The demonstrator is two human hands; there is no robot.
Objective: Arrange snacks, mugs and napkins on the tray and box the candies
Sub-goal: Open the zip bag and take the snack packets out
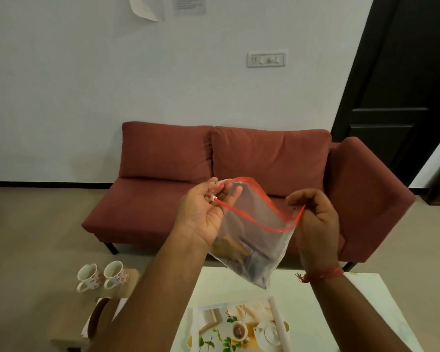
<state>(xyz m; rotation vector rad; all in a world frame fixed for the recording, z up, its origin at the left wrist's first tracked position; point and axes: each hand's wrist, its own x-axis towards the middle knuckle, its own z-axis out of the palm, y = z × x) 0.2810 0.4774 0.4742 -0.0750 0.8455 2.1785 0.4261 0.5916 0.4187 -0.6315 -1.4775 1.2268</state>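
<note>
Snacks sit in the bottom of one clear zip bag (254, 240) with a red seal strip, held up in the air above the far edge of the white table (341, 301). Yellow and dark wrappers show through the plastic; their number and any print on them cannot be made out. The left hand (203, 214) has its thumb and fingers closed on the bag's left top corner, at the white slider. The right hand (315, 214) pinches the right end of the red strip, fingers curled shut on it. Between the two hands the mouth of the bag gapes open. A red thread band (320, 274) circles the right wrist.

On the table below, at its near edge, lies one tray (239, 326) printed with a teapot and cup scene. Left of the table, two flowered mugs (101, 275) stand side by side on a low stool (130, 278). No writing is readable anywhere.
</note>
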